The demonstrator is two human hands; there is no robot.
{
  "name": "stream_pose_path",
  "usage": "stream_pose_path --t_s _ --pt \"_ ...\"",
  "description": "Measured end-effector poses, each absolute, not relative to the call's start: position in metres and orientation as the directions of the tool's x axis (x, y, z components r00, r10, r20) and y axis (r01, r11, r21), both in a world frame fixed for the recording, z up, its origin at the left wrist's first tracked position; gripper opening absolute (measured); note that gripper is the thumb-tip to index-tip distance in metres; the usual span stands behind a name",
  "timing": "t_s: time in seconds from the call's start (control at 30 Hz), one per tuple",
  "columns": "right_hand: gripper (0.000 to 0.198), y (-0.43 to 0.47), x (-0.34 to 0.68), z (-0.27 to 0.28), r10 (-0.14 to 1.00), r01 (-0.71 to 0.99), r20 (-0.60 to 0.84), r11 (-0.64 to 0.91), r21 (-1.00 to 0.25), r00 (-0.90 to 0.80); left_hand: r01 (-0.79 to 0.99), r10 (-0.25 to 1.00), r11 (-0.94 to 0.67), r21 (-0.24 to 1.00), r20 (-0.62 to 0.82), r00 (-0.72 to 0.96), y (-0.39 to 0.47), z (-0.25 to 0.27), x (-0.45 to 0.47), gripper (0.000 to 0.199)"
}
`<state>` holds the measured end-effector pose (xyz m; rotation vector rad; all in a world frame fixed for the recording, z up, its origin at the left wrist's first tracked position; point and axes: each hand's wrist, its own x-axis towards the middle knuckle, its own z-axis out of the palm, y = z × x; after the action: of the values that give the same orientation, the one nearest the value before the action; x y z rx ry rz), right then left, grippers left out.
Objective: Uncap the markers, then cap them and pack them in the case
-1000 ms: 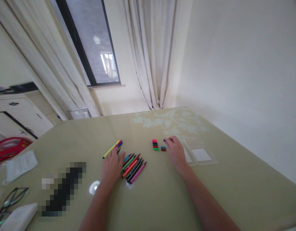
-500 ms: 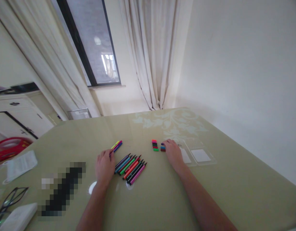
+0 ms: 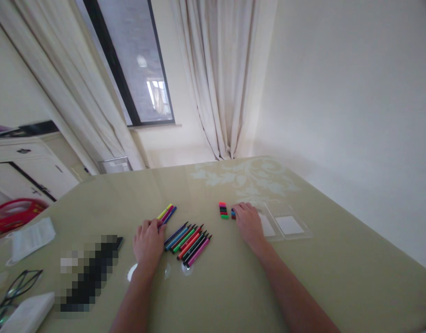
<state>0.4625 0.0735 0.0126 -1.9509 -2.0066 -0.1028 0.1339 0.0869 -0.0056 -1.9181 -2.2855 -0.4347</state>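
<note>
My left hand (image 3: 149,240) lies palm down with its fingers curled over the near ends of the capped felt-tip pens (image 3: 167,212), which are yellow, magenta and blue. To its right is a slanted row of uncapped felt-tip pens (image 3: 188,243) in several colours, black tips pointing away. My right hand (image 3: 248,224) has its fingers bent and together over a small group of blue and dark red pen caps (image 3: 233,214), partly hiding them. Just left of these caps stands a short column of loose caps (image 3: 223,210) in pink, black, red and green.
A clear plastic case (image 3: 292,225) with white inserts lies open beside my right hand. On the left are a pixelated dark object (image 3: 91,275), glasses (image 3: 24,284), a white box (image 3: 27,312), a face mask (image 3: 32,238) and a red item (image 3: 19,214). A wall borders the table's right side.
My right hand has closed in a little over the blue and dark red caps, covering more of them. My left hand has shifted slightly left, showing more of the capped pens.
</note>
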Motion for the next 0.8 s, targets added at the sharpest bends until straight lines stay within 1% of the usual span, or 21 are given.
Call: stream_pose_path --t_s 0.13,0.2,0.27,0.37,0.47,0.53,0.63,0.73,0.8 --pt "0.029 0.068 0.451 0.013 0.941 0.966 0.332 0.144 -0.215 -0.066 0.979 0.936 0.141 0.149 0.301 -0.181 0.089 -0.006 0.133 0.030" --pt "0.028 0.065 0.444 0.012 0.923 0.948 0.374 0.195 -0.253 -0.090 0.982 0.931 0.074 0.174 0.341 -0.130 0.090 -0.005 0.137 0.029" --pt "0.029 0.063 0.437 0.010 0.894 0.917 0.436 0.255 -0.306 -0.103 0.972 0.914 -0.092 0.215 0.406 -0.003 0.090 -0.003 0.147 0.026" --pt "0.035 0.058 0.429 0.010 0.846 0.858 0.511 0.371 -0.355 -0.155 0.888 0.838 -0.391 0.242 0.493 0.235 0.085 -0.001 0.167 0.025" --pt "0.029 0.055 0.426 0.012 0.818 0.821 0.524 0.457 -0.343 -0.237 0.806 0.758 -0.541 0.238 0.552 0.346 0.077 0.000 0.183 0.027" --pt "0.024 0.054 0.425 0.012 0.809 0.811 0.528 0.478 -0.337 -0.257 0.784 0.724 -0.578 0.227 0.585 0.365 0.073 0.002 0.187 0.028" --pt "0.022 0.053 0.423 0.012 0.803 0.798 0.541 0.488 -0.353 -0.251 0.785 0.698 -0.591 0.185 0.605 0.383 0.071 0.006 0.187 0.030" --pt "0.021 0.052 0.417 0.010 0.796 0.783 0.549 0.502 -0.367 -0.254 0.792 0.693 -0.599 0.116 0.572 0.440 0.068 0.008 0.191 0.028" --pt "0.021 0.050 0.413 0.008 0.778 0.770 0.549 0.540 -0.339 -0.304 0.786 0.697 -0.613 0.075 0.520 0.494 0.065 0.007 0.198 0.028"
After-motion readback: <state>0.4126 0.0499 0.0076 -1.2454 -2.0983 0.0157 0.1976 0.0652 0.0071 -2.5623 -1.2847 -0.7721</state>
